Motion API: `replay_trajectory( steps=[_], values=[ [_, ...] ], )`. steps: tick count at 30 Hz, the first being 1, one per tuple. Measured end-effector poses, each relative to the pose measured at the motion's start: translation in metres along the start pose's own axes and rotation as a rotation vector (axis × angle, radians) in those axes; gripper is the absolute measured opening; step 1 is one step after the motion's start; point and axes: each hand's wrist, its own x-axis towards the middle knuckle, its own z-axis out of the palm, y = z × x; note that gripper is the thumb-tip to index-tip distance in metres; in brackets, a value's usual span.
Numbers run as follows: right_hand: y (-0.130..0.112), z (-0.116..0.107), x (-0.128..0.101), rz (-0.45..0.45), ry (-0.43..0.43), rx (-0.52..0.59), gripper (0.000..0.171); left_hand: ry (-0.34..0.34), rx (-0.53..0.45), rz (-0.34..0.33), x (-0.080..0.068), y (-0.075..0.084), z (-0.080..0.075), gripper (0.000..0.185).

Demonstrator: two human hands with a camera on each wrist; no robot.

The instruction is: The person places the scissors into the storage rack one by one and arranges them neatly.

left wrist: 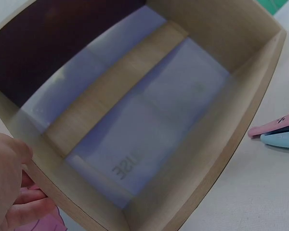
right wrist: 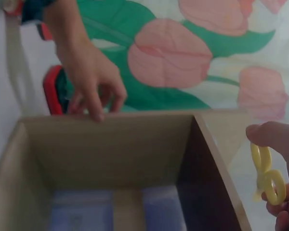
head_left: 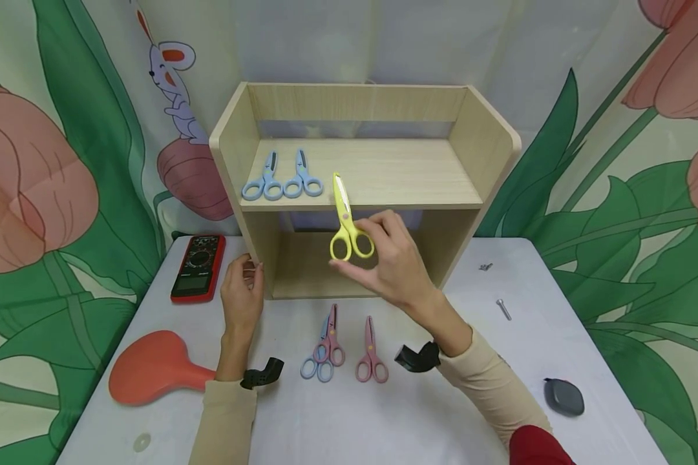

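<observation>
My right hand (head_left: 392, 261) pinches a pair of yellow scissors (head_left: 346, 219) by the handle loops, blades pointing up, in front of the upper board of a small wooden shelf (head_left: 378, 200). In the right wrist view the yellow handles (right wrist: 274, 187) show between thumb and fingers. My left hand (head_left: 243, 294) holds the shelf's left side panel at its front edge, fingers curled on the outer side (left wrist: 31, 204). Two light blue scissors (head_left: 263, 181) (head_left: 303, 177) lie side by side at the left of the upper board, blades toward the back.
On the white table before the shelf lie pink scissors (head_left: 371, 355), and another pink pair (head_left: 331, 345) overlapping blue scissors (head_left: 317, 369). At left are a red multimeter (head_left: 199, 268) and an orange-red paddle (head_left: 151, 368). A bolt (head_left: 503, 309) and dark grey case (head_left: 564, 396) lie right.
</observation>
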Motion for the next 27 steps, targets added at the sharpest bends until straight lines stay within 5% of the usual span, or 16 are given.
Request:
replay_trajectory(
  steps=[5,15,27],
  values=[
    [0.011,0.0,0.036,0.137,-0.057,-0.068,0.061,-0.004,0.001,-0.003,-0.001,-0.001,0.0,0.031],
    [0.029,0.005,0.086,0.412,-0.364,-0.112,0.067,-0.02,0.005,-0.028,-0.001,0.001,-0.001,0.033],
    [0.042,0.012,0.098,0.474,-0.456,-0.097,0.073,-0.023,0.004,-0.026,0.0,0.001,-0.001,0.033]
  ],
)
